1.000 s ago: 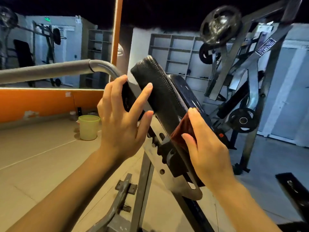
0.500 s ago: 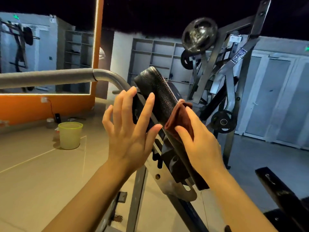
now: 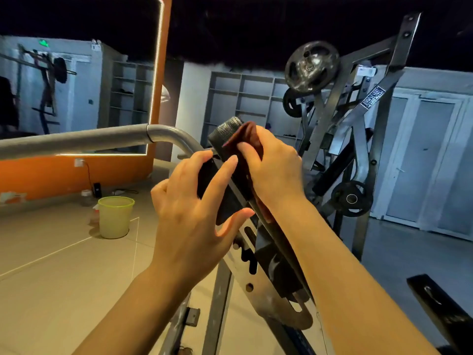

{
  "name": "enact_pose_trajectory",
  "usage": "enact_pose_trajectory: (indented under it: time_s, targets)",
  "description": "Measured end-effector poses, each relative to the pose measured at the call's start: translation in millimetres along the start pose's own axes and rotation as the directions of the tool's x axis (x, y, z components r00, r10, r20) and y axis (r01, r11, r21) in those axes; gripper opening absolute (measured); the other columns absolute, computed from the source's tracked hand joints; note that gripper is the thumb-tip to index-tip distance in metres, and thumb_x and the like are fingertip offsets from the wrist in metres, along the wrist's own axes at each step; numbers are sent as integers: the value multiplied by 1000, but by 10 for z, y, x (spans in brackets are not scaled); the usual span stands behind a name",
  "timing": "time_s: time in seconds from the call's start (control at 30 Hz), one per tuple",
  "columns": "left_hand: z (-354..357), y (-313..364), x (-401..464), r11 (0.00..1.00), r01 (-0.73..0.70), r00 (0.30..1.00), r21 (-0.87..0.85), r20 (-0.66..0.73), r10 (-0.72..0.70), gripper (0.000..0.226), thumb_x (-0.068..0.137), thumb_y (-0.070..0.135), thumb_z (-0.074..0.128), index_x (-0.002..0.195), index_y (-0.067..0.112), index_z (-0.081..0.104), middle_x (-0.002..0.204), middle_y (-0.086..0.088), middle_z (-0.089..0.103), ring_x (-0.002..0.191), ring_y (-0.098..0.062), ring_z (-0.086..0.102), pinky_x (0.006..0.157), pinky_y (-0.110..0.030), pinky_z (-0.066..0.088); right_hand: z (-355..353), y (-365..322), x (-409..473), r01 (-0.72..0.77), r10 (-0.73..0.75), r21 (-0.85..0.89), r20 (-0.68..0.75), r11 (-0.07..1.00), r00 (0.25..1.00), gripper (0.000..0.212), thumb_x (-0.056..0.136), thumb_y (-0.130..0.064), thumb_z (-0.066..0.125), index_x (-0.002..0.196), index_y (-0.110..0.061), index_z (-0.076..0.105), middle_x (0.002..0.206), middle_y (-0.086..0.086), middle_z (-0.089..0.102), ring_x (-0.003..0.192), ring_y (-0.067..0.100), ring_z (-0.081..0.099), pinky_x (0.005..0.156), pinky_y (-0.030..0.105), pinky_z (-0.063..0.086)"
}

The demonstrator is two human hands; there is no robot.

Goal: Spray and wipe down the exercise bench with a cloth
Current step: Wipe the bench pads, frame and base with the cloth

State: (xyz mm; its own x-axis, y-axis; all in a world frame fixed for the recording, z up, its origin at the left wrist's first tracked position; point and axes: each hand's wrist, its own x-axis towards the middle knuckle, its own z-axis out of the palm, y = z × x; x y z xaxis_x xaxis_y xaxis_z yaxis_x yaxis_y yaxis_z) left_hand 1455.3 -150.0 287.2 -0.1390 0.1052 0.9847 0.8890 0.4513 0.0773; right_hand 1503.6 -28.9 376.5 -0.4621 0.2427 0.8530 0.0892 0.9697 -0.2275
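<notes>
The exercise bench pad is black, with a grained leather-like skin, and stands steeply tilted on its grey metal frame, its rounded top end uppermost. The cloth, a dark reddish-brown rag, lies folded over the pad's upper right edge, just below that top end, and trails down along the pad's right side.

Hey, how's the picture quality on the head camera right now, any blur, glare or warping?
Head view: dim room, ceiling nearly black; the mirror's light strip glares; wide-angle warping bends the grey bar; right hand and red cloth slightly soft, left hand sharper.
</notes>
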Motion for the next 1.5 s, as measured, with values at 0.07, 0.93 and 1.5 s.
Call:
enact_pose_trajectory:
  time_s: [0.07,0.93,1.5]
  targets:
    - [-26,-12,9,1000,-8,1000,13,4,8,66,85,59,52,140,24,41,141,-16,47,131,-31,40,96,-40,28,65,-146,211,24,-23,-55,4,998,1000,29,100,-41,48,121,-22,58,109,-4,66,99,16,61,62,19,30]
    - [-53,-31,28,998,0,999,-63,32,2,55,83,64,52,124,29,45,139,-12,50,127,-30,44,93,-37,25,-103,108,-239,18,-18,44,-8,999,1000,63,91,-43,63,145,-17,43,128,2,63,118,14,57,91,13,36]
    - [12,948,-443,956,-45,992,-289,102,78,37,88,36,49,122,21,52,117,-1,63,108,-12,52,93,-19,42,-636,843,-1216,-32,64,379,-71,925,995,44,90,-9,66,124,-34,53,118,-16,55,105,-2,57,88,15,49]
